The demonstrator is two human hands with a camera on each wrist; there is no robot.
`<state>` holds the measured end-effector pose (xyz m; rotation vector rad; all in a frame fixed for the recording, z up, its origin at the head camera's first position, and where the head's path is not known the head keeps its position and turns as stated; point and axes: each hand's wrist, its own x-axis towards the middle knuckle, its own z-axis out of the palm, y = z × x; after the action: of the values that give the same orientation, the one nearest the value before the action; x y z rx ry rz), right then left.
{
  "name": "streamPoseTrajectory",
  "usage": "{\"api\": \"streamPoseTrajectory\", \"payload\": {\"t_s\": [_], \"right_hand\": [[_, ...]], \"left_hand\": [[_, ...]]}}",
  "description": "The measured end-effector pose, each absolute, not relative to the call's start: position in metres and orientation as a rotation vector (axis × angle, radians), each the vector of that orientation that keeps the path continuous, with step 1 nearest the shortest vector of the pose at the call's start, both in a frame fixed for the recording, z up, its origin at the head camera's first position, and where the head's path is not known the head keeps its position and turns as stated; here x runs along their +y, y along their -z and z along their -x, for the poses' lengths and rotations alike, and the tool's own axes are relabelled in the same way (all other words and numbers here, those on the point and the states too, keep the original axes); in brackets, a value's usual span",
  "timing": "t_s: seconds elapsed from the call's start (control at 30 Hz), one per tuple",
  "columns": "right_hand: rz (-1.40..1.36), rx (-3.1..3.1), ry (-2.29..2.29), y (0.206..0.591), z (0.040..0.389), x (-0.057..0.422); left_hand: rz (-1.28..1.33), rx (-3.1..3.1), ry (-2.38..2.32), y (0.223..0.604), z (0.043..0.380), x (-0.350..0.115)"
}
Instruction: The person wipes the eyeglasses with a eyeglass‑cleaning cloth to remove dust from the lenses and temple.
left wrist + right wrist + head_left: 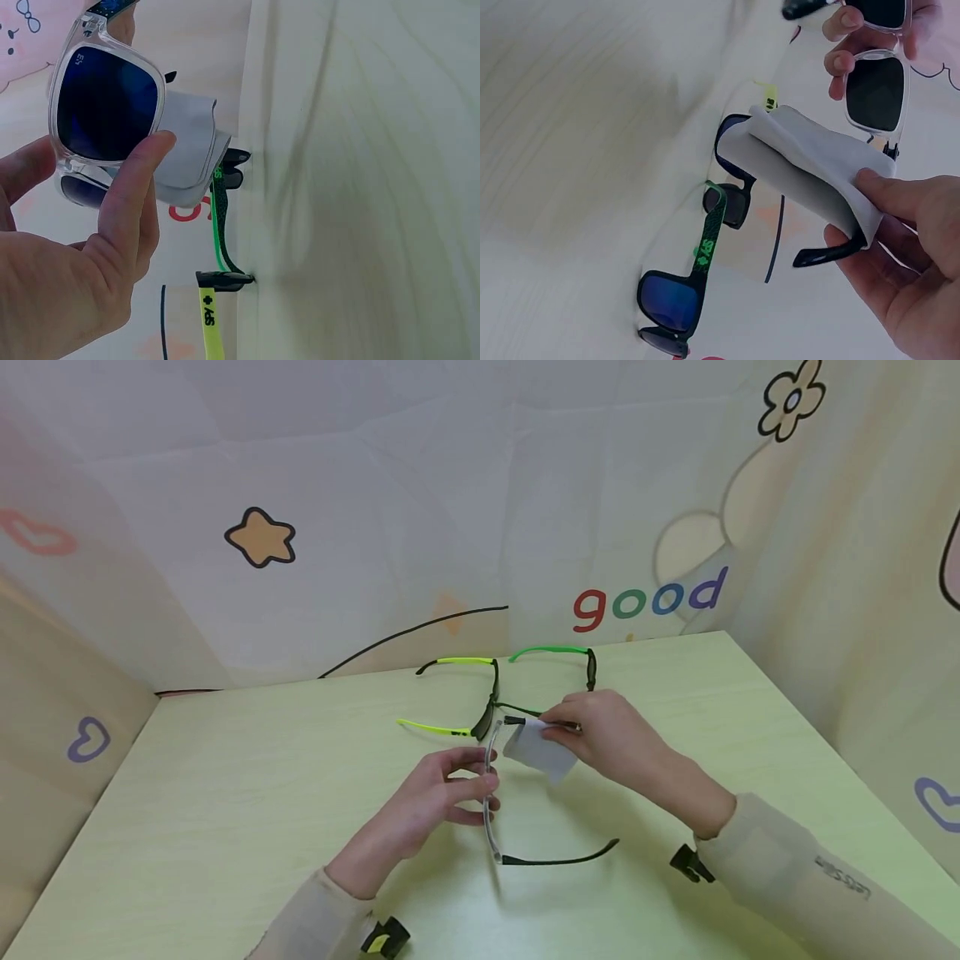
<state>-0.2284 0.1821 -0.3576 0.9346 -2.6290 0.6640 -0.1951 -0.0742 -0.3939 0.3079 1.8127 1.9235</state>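
Clear-framed sunglasses [488, 835] with dark lenses and black temples are held up over the table, one temple stretching toward the right. My left hand [438, 789] grips their front, thumb and fingers on either side of the frame. In the left wrist view a blue-black lens [109, 105] faces the camera. My right hand [611, 735] pinches a light grey cloth [542, 753] folded around the far temple. The temple's black tip [825, 253] sticks out of the cloth in the right wrist view.
Behind my hands, black sunglasses with yellow temples [486, 717] lie on the pale wooden table [247, 777]. Another pair with green temples [591, 668] lies to their right, partly hidden by my right hand. A printed curtain [420, 510] hangs along the table's back edge.
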Motion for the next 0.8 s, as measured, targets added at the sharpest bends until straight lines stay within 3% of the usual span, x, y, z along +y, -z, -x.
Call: {"api": "streamPoseTrajectory", "payload": {"t_s": [0.8], "right_hand": [[-0.765,-2.684,-0.808,0.366,0.227,0.203]], "left_hand": [[-0.246,1.812,-2.017,0.394,0.202,-0.091]]}}
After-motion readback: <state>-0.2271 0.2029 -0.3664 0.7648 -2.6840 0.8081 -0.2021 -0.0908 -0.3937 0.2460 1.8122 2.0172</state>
